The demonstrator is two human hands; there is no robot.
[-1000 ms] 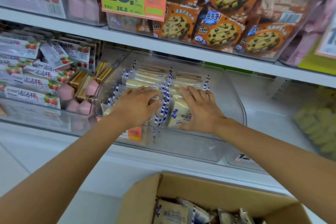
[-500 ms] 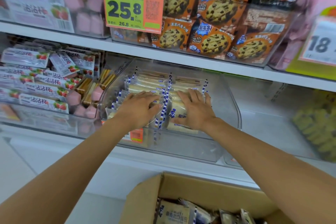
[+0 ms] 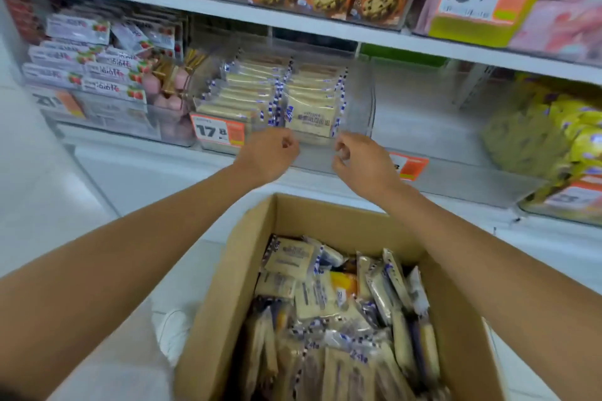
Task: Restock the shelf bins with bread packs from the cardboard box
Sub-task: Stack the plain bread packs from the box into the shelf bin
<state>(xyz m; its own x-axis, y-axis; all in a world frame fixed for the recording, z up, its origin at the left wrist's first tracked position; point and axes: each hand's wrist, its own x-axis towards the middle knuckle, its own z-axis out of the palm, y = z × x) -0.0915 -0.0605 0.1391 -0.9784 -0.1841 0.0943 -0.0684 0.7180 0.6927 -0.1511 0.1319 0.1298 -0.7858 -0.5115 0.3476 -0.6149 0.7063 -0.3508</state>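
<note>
Cardboard box [image 3: 228, 270] sits below me, its bread packs [image 3: 312, 296] heaped loose inside. Two rows of stacked packs [image 3: 309, 114] fill the clear shelf bin [image 3: 360, 98] ahead. My left hand [image 3: 268, 153] and right hand [image 3: 361, 159] hover just before its front wall, apart from each other, fingers [image 3: 288, 144] curled in, holding nothing.

Clear shelf bin [image 3: 365, 98], middle shelf: bread packs [image 3: 254, 91] in two rows side by side, stacked front to back, leaning. Pale cream bread, clear wrappers, blue-and-white striped edges. Front pack of right row [image 3: 311, 119] faces outward, dark print on it. Cardboard box [image 3: 224, 286] below the shelf, open-topped, holding more of the same packs [image 3: 317, 299], loosely heaped at mixed angles.
</note>
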